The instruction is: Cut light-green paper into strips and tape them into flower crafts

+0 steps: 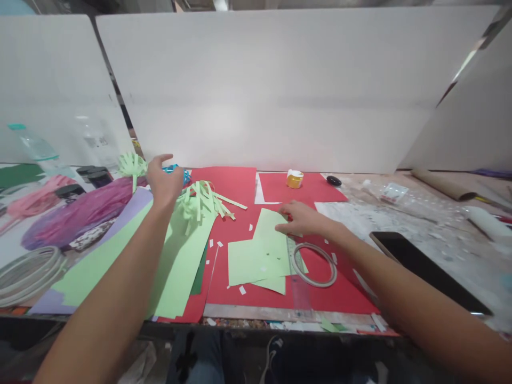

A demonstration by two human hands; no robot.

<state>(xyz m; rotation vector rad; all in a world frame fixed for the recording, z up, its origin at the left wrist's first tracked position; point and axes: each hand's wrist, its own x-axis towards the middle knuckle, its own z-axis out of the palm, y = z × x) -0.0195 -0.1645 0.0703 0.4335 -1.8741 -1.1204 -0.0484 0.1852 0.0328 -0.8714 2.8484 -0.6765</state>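
My left hand (166, 178) is at the back left, fingers apart, beside a shiny blue thing (186, 176) that it partly hides. Just below it, fringed light green paper strips (200, 200) lie over a light green sheet (182, 266). Another fringed green piece (133, 164) stands left of that hand. Over the cut light green pieces (256, 261) in the middle, my right hand (302, 217) has its thumb and fingers apart, fingertips at the upper edge of the paper. A thin white ring (314, 282) and a clear ruler (302, 298) lie below it.
Red sheets (232, 186) cover the middle, with a yellow jar (295, 180) and a black oval object (334, 181) behind. A phone (428, 272) lies right. Left are a pink plastic bag (80, 216), coiled white rings (30, 272) and a bottle (38, 146). White panels (260, 85) close the back.
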